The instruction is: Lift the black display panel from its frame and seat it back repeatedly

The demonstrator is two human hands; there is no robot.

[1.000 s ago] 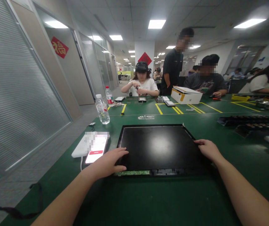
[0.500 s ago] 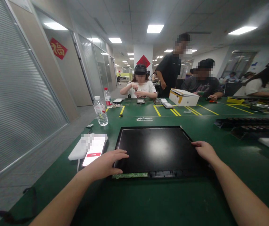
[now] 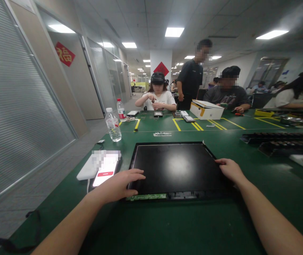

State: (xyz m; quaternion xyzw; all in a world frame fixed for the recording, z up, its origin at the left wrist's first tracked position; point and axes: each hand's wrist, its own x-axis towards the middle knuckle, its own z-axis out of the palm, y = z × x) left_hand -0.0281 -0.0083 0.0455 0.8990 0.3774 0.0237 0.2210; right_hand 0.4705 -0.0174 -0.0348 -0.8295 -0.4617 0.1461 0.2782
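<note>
A black LCD screen panel [image 3: 164, 170] in a thin frame lies flat on the green tabletop in front of me. Along its near edge runs a strip with a green circuit board [image 3: 148, 197]. My left hand [image 3: 126, 184] rests over the panel's left edge, fingers stretched out and thumb apart near the corner by the board. At the opposite side, my right hand [image 3: 229, 170] has its fingers closed on the right edge, index finger and thumb at the rim; its other fingers are partly hidden underneath.
Left of the panel lie a lit phone [image 3: 106, 171] and a white power bank [image 3: 87, 169] with a cable. A water bottle [image 3: 113, 125] stands behind them. Small pale pieces [image 3: 162, 134] lie beyond the panel, black slotted strips [image 3: 281, 141] at right. Co-workers sit across the table.
Both hands and the panel stay in place. The standing person in the background has shifted slightly.
</note>
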